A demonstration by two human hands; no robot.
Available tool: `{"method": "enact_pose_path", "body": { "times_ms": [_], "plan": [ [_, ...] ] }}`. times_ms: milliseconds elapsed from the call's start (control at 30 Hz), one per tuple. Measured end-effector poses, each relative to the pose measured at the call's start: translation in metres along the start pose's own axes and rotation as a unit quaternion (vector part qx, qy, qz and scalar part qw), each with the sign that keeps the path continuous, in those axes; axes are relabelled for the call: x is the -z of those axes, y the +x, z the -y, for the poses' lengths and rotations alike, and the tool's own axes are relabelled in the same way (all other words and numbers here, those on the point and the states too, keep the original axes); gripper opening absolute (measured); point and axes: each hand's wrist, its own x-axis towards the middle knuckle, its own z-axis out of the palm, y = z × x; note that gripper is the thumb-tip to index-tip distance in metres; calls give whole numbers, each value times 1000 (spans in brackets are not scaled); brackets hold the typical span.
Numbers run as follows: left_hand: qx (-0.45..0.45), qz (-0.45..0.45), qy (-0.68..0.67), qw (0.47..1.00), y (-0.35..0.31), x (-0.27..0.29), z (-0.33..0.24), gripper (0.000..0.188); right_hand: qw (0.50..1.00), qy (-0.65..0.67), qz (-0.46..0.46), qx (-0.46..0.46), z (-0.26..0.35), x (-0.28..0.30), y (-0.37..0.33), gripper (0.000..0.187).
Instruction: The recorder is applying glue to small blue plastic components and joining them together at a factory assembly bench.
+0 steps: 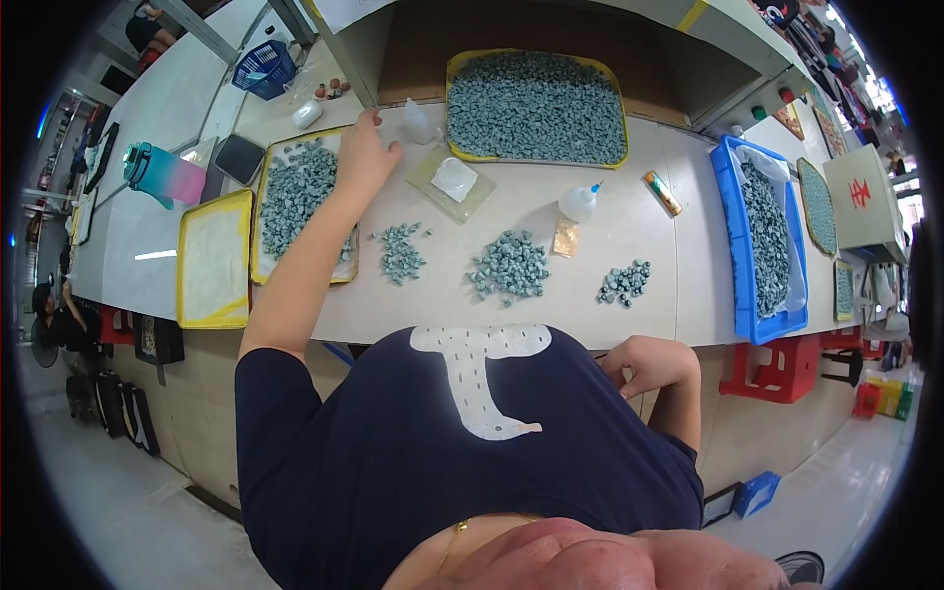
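My left hand [366, 149] reaches far forward over the top right corner of a yellow-rimmed tray [258, 211] that holds grey-green small pieces [295, 187]. Its back faces the camera and the fingers point away, so I cannot tell whether they grip anything. My right hand [644, 362] rests curled at the table's front edge [590, 339], with nothing visible in it. Three small piles of the same pieces lie on the table: a left pile [400, 252], a middle pile [509, 265] and a right pile [624, 283].
A large yellow tray [536, 108] full of pieces sits at the back. A blue bin [733, 246] of pieces stands at the right, and another yellow-rimmed tray [211, 261] at the left. A white squeeze bottle [578, 204], a clear bottle [418, 125], a white dish [454, 179] and a teal-pink flask [162, 175] are nearby.
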Motion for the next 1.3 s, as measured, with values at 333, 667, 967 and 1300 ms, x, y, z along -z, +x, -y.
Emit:
{"method": "enact_pose_path", "body": {
  "times_ms": [333,667,967,1300],
  "plan": [
    [43,196,-113,973,26,-17,-29,56,999,41,-27,-7,-9,1,-10,36],
    [-54,113,-134,983,-7,-5,-21,31,922,109,-368,43,-48,17,-7,18],
    [-181,49,-3,982,-17,-8,-21,36,617,196,-705,288,-91,26,38,17],
    [-283,7,129,950,-18,-17,-29,37,533,210,-771,280,-111,30,42,21]
  ]
}}
